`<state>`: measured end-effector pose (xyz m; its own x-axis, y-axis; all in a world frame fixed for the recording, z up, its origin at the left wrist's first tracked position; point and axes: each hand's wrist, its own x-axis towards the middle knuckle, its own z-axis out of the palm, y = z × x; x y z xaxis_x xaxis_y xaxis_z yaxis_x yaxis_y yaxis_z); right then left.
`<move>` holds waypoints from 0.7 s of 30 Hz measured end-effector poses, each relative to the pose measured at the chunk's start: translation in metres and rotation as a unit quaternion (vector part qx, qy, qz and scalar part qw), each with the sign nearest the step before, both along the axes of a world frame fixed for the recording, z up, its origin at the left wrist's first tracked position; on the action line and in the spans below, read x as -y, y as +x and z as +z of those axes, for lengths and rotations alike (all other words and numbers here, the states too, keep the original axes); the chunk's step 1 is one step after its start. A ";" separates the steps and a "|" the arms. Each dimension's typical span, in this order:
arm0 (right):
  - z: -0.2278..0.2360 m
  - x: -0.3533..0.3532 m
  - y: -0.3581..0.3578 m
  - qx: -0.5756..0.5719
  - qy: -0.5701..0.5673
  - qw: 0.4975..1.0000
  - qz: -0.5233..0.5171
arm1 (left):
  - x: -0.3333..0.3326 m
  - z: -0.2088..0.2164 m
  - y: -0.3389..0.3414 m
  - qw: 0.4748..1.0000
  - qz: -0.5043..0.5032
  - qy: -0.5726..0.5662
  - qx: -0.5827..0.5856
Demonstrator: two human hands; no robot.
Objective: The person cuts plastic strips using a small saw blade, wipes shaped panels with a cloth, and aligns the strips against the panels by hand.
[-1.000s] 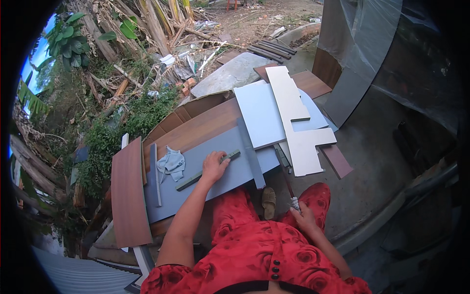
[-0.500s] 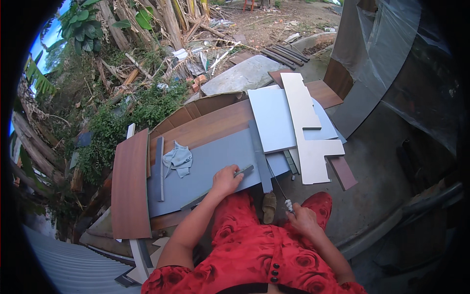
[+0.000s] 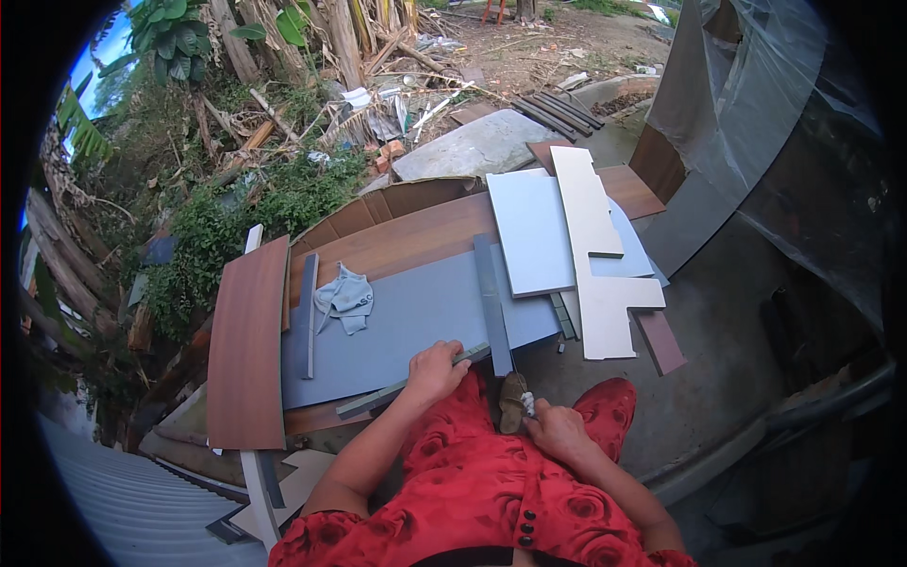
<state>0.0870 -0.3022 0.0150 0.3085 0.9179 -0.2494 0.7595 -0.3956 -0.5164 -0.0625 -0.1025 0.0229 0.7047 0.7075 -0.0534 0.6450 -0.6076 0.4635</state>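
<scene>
My left hand (image 3: 436,370) is closed round a narrow grey-green strip of board (image 3: 378,397), which slants across my lap along the near edge of a grey panel (image 3: 406,317). In my right hand (image 3: 559,430) is a thin, rod-like tool with a white-wrapped handle (image 3: 528,404). Its slim shaft points away from me, and its tip is hard to make out beside the end of a dark grey strip (image 3: 491,302) lying across the panel. A light blue cloth (image 3: 346,299) lies crumpled on the panel, beside another dark strip (image 3: 310,317).
White-blue boards (image 3: 531,227) and a notched cream board (image 3: 586,236) are stacked at the right. A reddish-brown panel (image 3: 248,350) lies at the left. A brown slipper (image 3: 512,402) shows between my knees. Plastic sheeting (image 3: 756,94) hangs at the far right; plants and debris lie beyond.
My right hand has moved left with the tool, bringing its handle close to the dark strip's near end. The left hand keeps its hold, and more of the grey-green strip shows at its left end.
</scene>
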 end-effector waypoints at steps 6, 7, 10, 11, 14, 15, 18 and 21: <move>-0.008 -0.004 0.003 -0.013 0.029 1.000 0.000 | -0.005 0.003 -0.015 0.999 0.014 -0.029 -0.013; -0.009 -0.006 0.004 -0.017 0.034 0.999 -0.008 | -0.007 0.005 -0.017 0.999 0.023 -0.022 -0.016; -0.012 -0.007 0.008 -0.025 0.053 0.998 -0.031 | -0.016 0.015 -0.018 0.999 0.045 -0.008 0.001; -0.012 -0.006 0.009 -0.032 0.068 0.996 -0.046 | -0.020 0.018 -0.017 0.998 0.058 0.000 0.020; -0.021 -0.001 0.013 -0.044 0.077 0.992 -0.089 | -0.032 0.023 -0.008 0.997 0.049 0.017 0.050; -0.025 -0.001 0.014 -0.043 0.077 0.992 -0.089 | -0.036 0.022 -0.005 0.997 0.043 0.019 0.061; -0.037 0.002 0.017 -0.050 0.081 0.991 -0.098 | -0.047 0.020 0.005 0.996 0.036 -0.002 0.082; -0.044 0.002 0.015 -0.048 0.071 0.992 -0.095 | -0.048 0.022 0.014 0.992 0.035 0.020 0.117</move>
